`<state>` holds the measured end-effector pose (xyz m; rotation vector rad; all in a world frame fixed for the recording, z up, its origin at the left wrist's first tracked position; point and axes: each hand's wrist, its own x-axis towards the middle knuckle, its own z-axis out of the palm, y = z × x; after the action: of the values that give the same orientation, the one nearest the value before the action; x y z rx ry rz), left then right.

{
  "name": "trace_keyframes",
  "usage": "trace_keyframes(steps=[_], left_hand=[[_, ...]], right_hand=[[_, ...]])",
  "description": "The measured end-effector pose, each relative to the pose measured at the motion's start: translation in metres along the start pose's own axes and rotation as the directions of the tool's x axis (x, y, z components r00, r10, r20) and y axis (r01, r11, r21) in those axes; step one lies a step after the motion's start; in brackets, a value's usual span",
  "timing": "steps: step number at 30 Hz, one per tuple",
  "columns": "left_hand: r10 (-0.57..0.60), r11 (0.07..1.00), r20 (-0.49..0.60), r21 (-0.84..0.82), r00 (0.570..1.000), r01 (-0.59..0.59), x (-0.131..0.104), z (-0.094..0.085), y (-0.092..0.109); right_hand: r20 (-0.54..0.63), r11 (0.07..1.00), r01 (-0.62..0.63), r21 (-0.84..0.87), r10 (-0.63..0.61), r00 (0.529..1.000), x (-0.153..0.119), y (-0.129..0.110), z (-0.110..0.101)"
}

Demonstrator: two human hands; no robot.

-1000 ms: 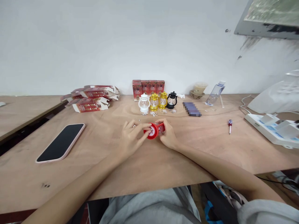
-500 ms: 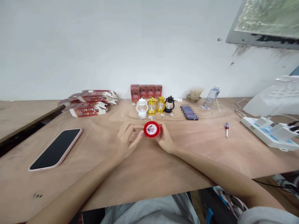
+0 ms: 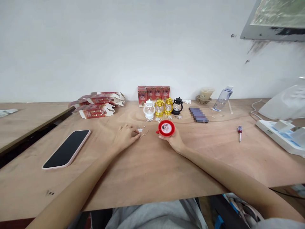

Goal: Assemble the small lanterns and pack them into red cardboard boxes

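A red lantern (image 3: 166, 128) is tipped so that its round base, with a pale disc in the middle, faces me; my right hand (image 3: 175, 140) is wrapped round it. On the wooden table to the left lies my left hand (image 3: 126, 136), its thumb and forefinger pinched beside a small chain (image 3: 144, 134) and a small pale piece (image 3: 140, 130). What the fingertips hold, if anything, is too small to name. A white lantern (image 3: 149, 109), two gold lanterns (image 3: 159, 108) and a black lantern (image 3: 177, 106) stand in a row behind, with small metal bits before them.
Red boxes (image 3: 150, 94) stand against the wall, and flattened boxes (image 3: 97, 105) lie left of them. A phone (image 3: 67, 149) is at the left. Rightwards are a pixelated dark object (image 3: 198, 115), a cup (image 3: 206, 93), a bottle (image 3: 222, 99), a screwdriver (image 3: 240, 133) and a power strip (image 3: 281, 135).
My left hand has left the red lantern and come down to the table by the chain. My right hand still holds the lantern, now further right. The view has shifted slightly.
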<state>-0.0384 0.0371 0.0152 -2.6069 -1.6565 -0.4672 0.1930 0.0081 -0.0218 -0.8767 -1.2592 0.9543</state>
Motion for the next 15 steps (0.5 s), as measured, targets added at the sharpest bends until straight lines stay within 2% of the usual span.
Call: trace_keyframes(steps=[5,7,9,11,13,15], left_hand=[[-0.029,0.997,0.028,-0.076,0.999,0.031,0.005,0.012,-0.012],[-0.02,0.997,-0.032,-0.081,0.999,0.017,0.007,0.017,-0.016],[0.007,0.995,-0.164,-0.096,0.986,-0.024,0.006,0.018,-0.014],[0.048,0.983,-0.355,-0.149,0.934,-0.108,0.003,0.012,-0.003],[0.094,0.952,-0.555,-0.192,0.826,-0.238,-0.003,0.002,0.014],[0.17,0.903,-0.654,-0.197,0.737,-0.383,-0.01,-0.008,0.035]], right_hand=[[0.029,0.979,0.159,-0.129,-0.157,0.987,-0.003,-0.007,-0.001],[0.055,0.968,0.193,-0.159,-0.187,0.981,-0.004,-0.009,-0.001],[0.073,0.961,0.207,-0.181,-0.197,0.978,-0.005,-0.011,-0.001],[0.08,0.956,0.221,-0.193,-0.209,0.975,-0.006,-0.012,-0.001],[0.087,0.951,0.237,-0.2,-0.224,0.971,-0.007,-0.013,-0.001],[0.112,0.942,0.258,-0.216,-0.238,0.965,-0.008,-0.014,-0.001]])
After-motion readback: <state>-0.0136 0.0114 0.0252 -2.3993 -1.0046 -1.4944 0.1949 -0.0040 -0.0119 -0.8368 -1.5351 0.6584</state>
